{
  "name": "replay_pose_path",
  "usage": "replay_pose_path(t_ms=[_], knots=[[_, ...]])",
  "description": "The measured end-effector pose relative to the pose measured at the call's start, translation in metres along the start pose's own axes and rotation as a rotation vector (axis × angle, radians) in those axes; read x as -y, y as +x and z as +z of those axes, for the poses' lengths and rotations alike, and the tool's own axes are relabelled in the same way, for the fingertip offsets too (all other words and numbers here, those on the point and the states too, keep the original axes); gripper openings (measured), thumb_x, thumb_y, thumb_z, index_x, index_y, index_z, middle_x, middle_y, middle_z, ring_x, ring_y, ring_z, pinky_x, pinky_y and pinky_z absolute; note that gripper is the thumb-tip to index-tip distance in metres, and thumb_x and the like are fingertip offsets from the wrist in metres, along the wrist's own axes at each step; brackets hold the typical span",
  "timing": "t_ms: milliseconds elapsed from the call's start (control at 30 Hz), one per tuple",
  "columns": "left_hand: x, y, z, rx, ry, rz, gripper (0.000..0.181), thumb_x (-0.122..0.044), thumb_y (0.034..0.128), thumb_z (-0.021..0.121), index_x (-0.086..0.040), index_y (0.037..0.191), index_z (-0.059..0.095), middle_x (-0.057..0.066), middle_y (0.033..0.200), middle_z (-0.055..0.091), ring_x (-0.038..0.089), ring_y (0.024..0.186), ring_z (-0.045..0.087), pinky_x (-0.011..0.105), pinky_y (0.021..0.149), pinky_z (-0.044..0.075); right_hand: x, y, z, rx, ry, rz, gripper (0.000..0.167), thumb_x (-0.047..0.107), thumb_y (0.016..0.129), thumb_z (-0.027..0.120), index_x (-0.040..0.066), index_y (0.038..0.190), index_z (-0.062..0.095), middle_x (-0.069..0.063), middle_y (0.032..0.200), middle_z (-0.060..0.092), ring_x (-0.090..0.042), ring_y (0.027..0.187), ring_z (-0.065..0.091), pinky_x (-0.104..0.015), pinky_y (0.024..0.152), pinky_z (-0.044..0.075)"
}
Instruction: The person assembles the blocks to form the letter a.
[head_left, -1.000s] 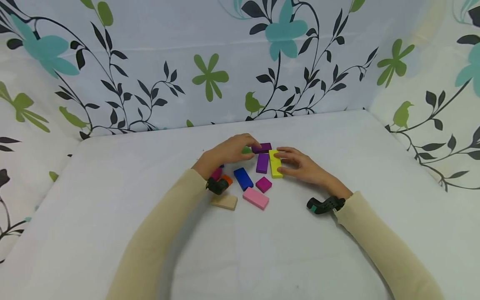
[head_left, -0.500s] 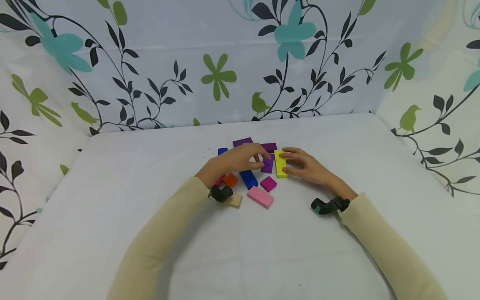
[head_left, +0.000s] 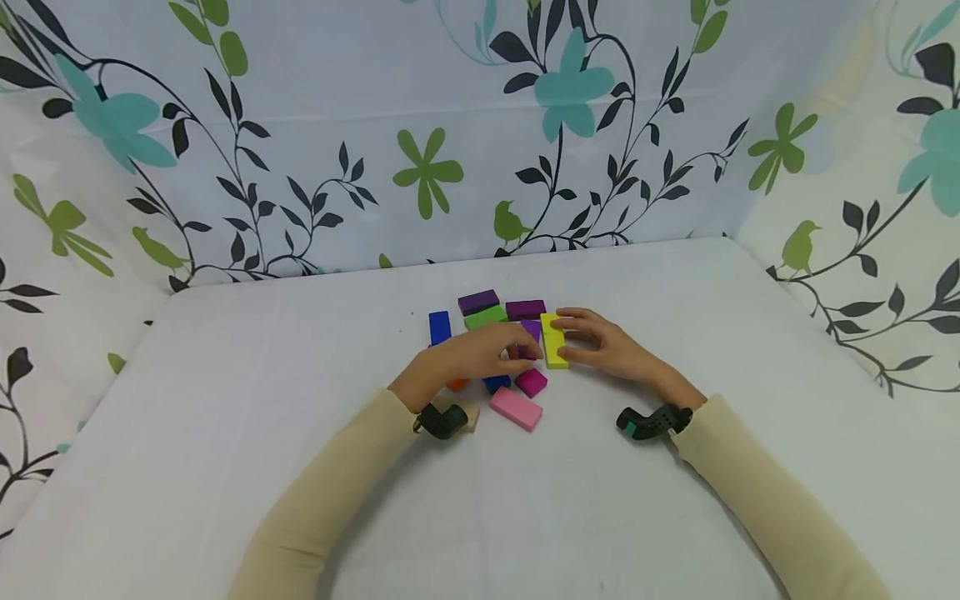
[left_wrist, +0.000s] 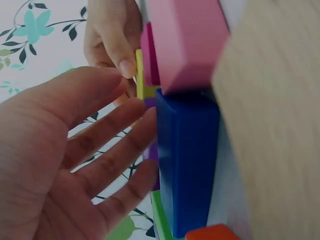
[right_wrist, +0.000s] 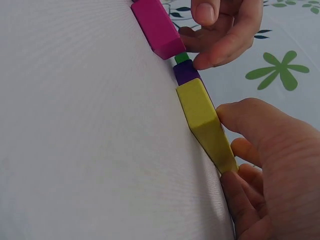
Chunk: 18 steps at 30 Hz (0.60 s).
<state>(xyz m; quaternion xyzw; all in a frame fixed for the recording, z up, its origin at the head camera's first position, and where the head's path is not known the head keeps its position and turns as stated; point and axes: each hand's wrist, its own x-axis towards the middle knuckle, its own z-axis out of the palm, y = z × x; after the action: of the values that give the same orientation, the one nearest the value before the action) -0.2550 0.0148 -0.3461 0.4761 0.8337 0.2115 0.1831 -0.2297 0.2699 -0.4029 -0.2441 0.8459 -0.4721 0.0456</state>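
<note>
In the head view, my left hand (head_left: 483,354) reaches over the middle of a group of coloured blocks, fingertips at the purple block (head_left: 531,328). The left wrist view shows its fingers loosely extended with nothing between them and thumb; whether they touch a block, I cannot tell. My right hand (head_left: 611,346) lies at the right side of a yellow block (head_left: 554,343). Thumb and fingers of that hand hold this block along its length in the right wrist view. A blue block (left_wrist: 187,165) stands large beside my left fingers, and a magenta block (head_left: 531,382) sits just below them.
Around the hands lie a pink block (head_left: 516,408), a green block (head_left: 486,317), a dark purple block (head_left: 478,302), a plum block (head_left: 525,309), another blue block (head_left: 440,327) and a partly hidden wooden block (head_left: 471,417). A patterned cloth (head_left: 315,125) hangs behind the white table (head_left: 570,517).
My left hand has moved from the green and plum blocks at the back towards me, over the purple block. The right hand stays at the yellow block.
</note>
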Motion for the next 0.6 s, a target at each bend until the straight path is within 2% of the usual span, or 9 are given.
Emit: replay_pose_path(t_ms=[233,600], knots=[[-0.0004,-0.0028,0.0056,0.037,-0.101,0.013,0.029,-0.016,0.0971,0.061,-0.005,0.124,0.064,0.004,0.117,0.064,0.012,0.100,0.063,0.019,0.088,0.050,-0.0010,-0.0013,0.0020,-0.009,0.002,0.007,0.046,0.008,0.093,0.066,-0.003,0.136,0.053,-0.018,0.152,0.034,-0.039,0.132,0.045,-0.048,0.108,0.038],[0.0025,-0.0077,0.0074,0.049,-0.110,-0.008,0.037,-0.020,0.0913,0.070,-0.009,0.126,0.064,0.003,0.115,0.061,0.013,0.102,0.057,0.019,0.085,0.049,0.0016,0.0001,0.0014,-0.003,-0.036,0.026,0.048,0.012,0.093,0.066,-0.001,0.137,0.052,-0.016,0.153,0.033,-0.038,0.132,0.045,-0.048,0.107,0.038]])
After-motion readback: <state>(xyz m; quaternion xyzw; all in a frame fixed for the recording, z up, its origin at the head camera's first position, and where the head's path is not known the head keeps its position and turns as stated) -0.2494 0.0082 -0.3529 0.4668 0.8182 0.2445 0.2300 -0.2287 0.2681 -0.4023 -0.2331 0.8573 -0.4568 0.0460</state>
